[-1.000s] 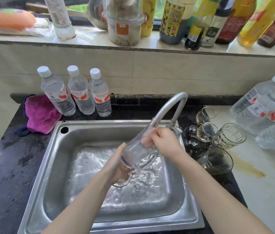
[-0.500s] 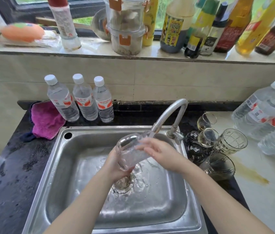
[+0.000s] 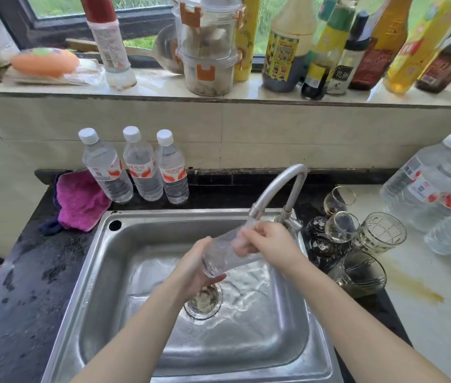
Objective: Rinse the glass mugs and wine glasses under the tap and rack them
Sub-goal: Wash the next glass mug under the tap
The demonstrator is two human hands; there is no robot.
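A clear glass mug (image 3: 225,257) lies tilted under the tap spout (image 3: 256,212) over the steel sink (image 3: 102,272), with water running into it. My left hand (image 3: 193,272) grips its base from below. My right hand (image 3: 270,243) is at its mouth, fingers inside the rim. To the right of the sink stand two small wine glasses (image 3: 337,200) (image 3: 340,226), a patterned glass mug (image 3: 381,232) and another glass mug (image 3: 359,273) lying on its side.
Three water bottles (image 3: 141,167) and a pink cloth (image 3: 80,200) sit behind the sink at left. Larger water bottles (image 3: 434,186) lie on the right counter. Sauce bottles and plastic jars crowd the windowsill (image 3: 163,89). A drain strainer (image 3: 205,302) sits in the sink floor.
The mug has turned so its mouth points up toward the spout. My right hand's fingers have gone into the rim. The view has dropped back a little.
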